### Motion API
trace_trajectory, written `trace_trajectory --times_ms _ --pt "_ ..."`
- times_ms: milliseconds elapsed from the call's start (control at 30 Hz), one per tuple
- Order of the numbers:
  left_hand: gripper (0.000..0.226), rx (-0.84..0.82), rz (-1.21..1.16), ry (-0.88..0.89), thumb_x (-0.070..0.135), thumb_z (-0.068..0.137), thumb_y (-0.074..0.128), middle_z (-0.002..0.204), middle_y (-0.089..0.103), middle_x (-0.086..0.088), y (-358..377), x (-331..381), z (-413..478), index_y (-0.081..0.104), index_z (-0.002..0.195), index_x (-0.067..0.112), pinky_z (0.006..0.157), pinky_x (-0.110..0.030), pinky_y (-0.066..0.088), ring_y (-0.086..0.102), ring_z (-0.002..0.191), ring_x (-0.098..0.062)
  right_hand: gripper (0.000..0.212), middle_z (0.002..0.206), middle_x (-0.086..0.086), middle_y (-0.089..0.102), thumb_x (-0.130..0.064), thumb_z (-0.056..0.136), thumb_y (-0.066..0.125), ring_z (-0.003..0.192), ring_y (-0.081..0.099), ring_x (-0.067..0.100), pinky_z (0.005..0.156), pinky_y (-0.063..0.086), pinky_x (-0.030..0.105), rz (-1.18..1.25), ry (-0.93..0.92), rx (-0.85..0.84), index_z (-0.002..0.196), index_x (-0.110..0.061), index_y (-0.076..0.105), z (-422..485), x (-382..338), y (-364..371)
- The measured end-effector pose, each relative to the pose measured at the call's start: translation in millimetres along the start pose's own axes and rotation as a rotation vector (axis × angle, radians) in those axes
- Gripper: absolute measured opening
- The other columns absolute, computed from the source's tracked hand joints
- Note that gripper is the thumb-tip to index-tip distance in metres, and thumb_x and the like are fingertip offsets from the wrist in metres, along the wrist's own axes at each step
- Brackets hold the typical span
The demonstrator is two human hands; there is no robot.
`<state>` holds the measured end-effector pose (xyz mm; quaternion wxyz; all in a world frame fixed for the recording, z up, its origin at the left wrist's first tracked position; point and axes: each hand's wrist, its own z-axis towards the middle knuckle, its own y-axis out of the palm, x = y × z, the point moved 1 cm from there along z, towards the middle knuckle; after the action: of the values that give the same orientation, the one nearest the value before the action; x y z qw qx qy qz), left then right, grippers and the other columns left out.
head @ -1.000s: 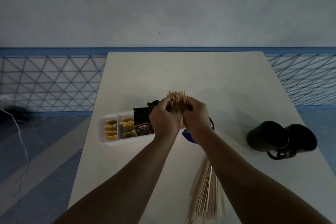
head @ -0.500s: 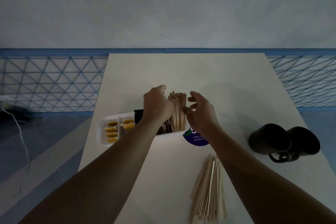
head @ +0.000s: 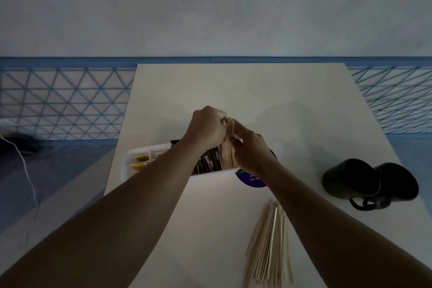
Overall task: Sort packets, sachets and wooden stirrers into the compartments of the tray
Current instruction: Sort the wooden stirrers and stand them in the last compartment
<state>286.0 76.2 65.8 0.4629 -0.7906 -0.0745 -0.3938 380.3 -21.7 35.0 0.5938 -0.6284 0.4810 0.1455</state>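
Both hands, left hand (head: 207, 127) and right hand (head: 251, 149), pinch the upright stirrer bundle (head: 228, 147) standing in the tray (head: 131, 159), long axis vertical. Loose stirrers (head: 271, 243) lie on the tabletop (head: 210, 229) near the right forearm, so the right grip is nearer.

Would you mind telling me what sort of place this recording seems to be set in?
Probably a staged coffee or refreshment station in a plain room. A white tray holds coffee and sugar sachets, wooden stirrers lie on the bare white table, and two black mugs lie alongside.
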Motion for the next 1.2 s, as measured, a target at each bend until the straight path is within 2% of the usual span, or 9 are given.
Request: trace_trajectory --times_ms 67,200,367,533,667,833,933,1067,1200 --pt "0.019 0.026 -0.036 0.018 -0.003 0.086 0.058 0.085 0.074 -0.012 1.8 -4.7 -1.0 0.073 0.091 0.007 0.072 -0.046 0.06 0.072 0.074 -0.026 0.052 0.124 0.003 0.067 -0.003 0.099 0.044 0.108 0.062 0.025 0.081 0.049 0.033 -0.042 -0.037 0.024 0.14 -0.034 0.048 0.4 -1.5 1.8" --pt "0.038 0.064 -0.077 -0.013 -0.003 0.087 0.062 0.115 0.07 -0.008 2.4 -8.2 -4.8 0.069 0.121 0.013 0.086 -0.036 0.059 0.073 0.089 -0.025 0.053 0.116 0.005 0.069 -0.007 0.096 0.045 0.105 0.063 0.029 0.089 0.052 0.045 -0.132 -0.073 0.054 0.14 -0.037 0.045 2.8 1.8 5.2" --pt "0.014 0.094 -0.067 -0.003 0.005 0.089 0.064 0.091 0.059 -0.007 0.0 -3.0 -9.0 0.063 0.092 0.019 0.08 -0.033 0.057 0.071 0.086 -0.029 0.05 0.13 0.001 0.062 -0.007 0.096 0.045 0.119 0.057 0.026 0.096 0.048 0.044 -0.137 -0.059 0.026 0.14 -0.03 0.048 -1.3 2.5 6.7" --pt "0.049 0.153 -0.063 0.006 0.01 0.092 0.065 0.139 0.056 -0.012 -2.8 -0.8 -14.1 0.052 0.14 0.011 0.089 -0.014 0.034 0.055 0.127 -0.024 0.047 0.141 0.002 0.055 -0.006 0.1 0.047 0.125 0.054 0.027 0.099 0.049 0.044 -0.19 -0.008 0.049 0.143 -0.025 0.046 -3.7 6.2 2.3" --pt "0.047 0.2 -0.07 0.065 0.013 0.091 0.067 0.134 0.061 -0.007 -5.0 5.2 -25.6 0.056 0.137 0.011 0.087 -0.015 0.039 0.062 0.115 -0.02 0.05 0.144 0.0 0.052 -0.012 0.101 0.049 0.127 0.052 0.025 0.099 0.051 0.045 -0.196 0.053 0.063 0.148 -0.029 0.04 -12.0 9.1 -4.0" --pt "0.025 0.208 -0.134 0.138 0.015 0.089 0.066 0.102 0.073 -0.001 4.1 11.1 -47.3 0.07 0.114 0.013 0.071 -0.016 0.054 0.069 0.078 -0.011 0.049 0.14 0.004 0.056 -0.008 0.099 0.05 0.124 0.056 0.026 0.101 0.05 0.042 -0.141 0.084 0.127 0.146 -0.022 0.046 -33.7 18.3 -10.0" --pt "0.017 0.159 -0.157 0.147 0.013 0.089 0.067 0.093 0.073 0.001 17.5 11.5 -61.4 0.072 0.105 0.009 0.064 -0.006 0.051 0.064 0.067 -0.002 0.051 0.137 0.009 0.058 -0.003 0.094 0.055 0.121 0.058 0.029 0.099 0.052 0.045 -0.113 0.09 0.158 0.143 -0.017 0.049 -52.4 27.3 -13.5" --pt "0.02 0.018 -0.186 0.114 0.016 0.086 0.072 0.098 0.073 -0.007 48.1 4.1 -79.0 0.071 0.104 0.009 0.072 -0.035 0.062 0.072 0.082 -0.017 0.044 0.131 0.008 0.062 -0.01 0.095 0.061 0.112 0.062 0.026 0.091 0.056 0.039 -0.087 0.127 0.217 0.138 -0.016 0.055 -81.6 44.9 -14.8" --pt "0.025 -0.106 -0.124 0.092 0.016 0.085 0.074 0.107 0.07 -0.008 81.6 -4.6 -100.9 0.069 0.109 0.008 0.076 -0.038 0.062 0.071 0.09 -0.025 0.04 0.127 0.007 0.064 -0.013 0.095 0.063 0.108 0.063 0.022 0.09 0.055 0.038 -0.081 0.169 0.232 0.134 -0.014 0.058 -115.0 66.9 -13.0"
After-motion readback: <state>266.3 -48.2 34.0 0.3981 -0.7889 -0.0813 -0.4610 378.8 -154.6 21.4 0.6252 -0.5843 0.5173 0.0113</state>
